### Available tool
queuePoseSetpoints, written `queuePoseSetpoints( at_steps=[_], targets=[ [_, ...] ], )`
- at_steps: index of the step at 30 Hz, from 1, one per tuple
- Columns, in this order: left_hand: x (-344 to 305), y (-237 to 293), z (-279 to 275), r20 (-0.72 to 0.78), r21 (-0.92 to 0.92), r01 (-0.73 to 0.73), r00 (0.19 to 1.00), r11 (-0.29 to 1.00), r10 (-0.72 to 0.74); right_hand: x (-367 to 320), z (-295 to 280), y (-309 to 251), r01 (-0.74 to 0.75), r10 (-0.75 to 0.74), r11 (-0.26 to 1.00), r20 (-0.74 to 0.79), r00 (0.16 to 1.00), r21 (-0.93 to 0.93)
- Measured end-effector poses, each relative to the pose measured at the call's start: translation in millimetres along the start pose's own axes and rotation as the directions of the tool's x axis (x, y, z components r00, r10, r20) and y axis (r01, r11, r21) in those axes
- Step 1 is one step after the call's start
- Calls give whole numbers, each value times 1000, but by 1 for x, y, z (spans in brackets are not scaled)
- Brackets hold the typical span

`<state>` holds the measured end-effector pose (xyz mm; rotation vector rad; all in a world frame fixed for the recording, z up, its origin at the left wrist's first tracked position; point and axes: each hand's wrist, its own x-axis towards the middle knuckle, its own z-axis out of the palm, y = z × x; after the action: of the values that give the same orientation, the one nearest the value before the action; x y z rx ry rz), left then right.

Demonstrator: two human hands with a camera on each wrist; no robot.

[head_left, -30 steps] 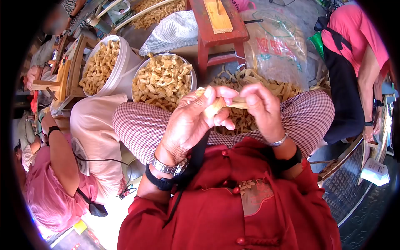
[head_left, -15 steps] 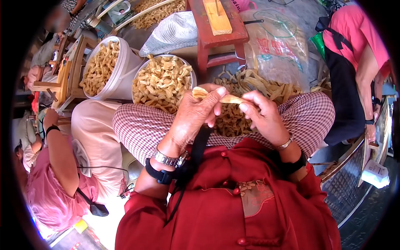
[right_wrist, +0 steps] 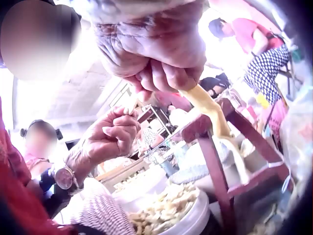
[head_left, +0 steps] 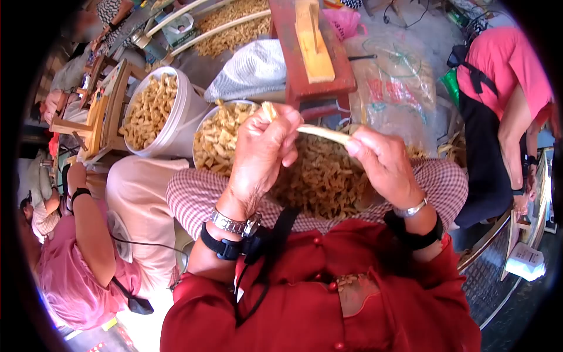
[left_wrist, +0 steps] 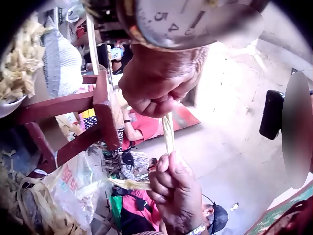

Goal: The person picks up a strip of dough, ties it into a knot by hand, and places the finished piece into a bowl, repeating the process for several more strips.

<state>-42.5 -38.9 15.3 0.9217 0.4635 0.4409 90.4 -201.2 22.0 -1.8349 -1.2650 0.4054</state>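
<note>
A pale yellow, flat, pliable strip [head_left: 321, 134] is stretched between the two hands above the lap. My left hand [head_left: 261, 152] grips one end in curled fingers, and a short folded end pokes out above them. The right hand [head_left: 388, 161] pinches the other part between thumb and curled fingers. In the left wrist view the strip [left_wrist: 168, 133] runs taut from hand to hand. The right wrist view shows a loose tail of the strip [right_wrist: 211, 110] hanging past the right hand [right_wrist: 151, 56]. Below the hands lies a heap of small brownish-yellow pieces [head_left: 325, 182].
A round basin of knotted yellow pieces [head_left: 214, 138] and a white bucket [head_left: 185, 111] of similar pieces stand at the left. Ahead are a red wooden stool [head_left: 319, 85] and a clear plastic bag [head_left: 399, 88]. People sit at left [head_left: 82, 258] and right [head_left: 498, 64].
The hands have moved apart, drawing the strip straight between them; earlier they were close together with the strip bent and twisted at the fingers. The head view has tilted slightly.
</note>
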Motion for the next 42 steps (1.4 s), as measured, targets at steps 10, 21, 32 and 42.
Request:
queuePoseSetpoints(
  at_steps=[10,21,32,42],
  targets=[
    [120,39,28,24,288,-223,974,931,225,124,-47,38,173,-323,803,-174,930,-570],
    [159,11,-9,-143,622,-118,955,774,260,131,-14,91,60,-191,831,-182,965,-554],
    [17,-17,-29,37,646,295,909,705,-414,19,36,2,447,-486,846,-78,870,-291],
    [-27,-51,-19,68,-94,440,898,893,-435,-41,99,-17,226,-252,924,45,967,309]
  ],
)
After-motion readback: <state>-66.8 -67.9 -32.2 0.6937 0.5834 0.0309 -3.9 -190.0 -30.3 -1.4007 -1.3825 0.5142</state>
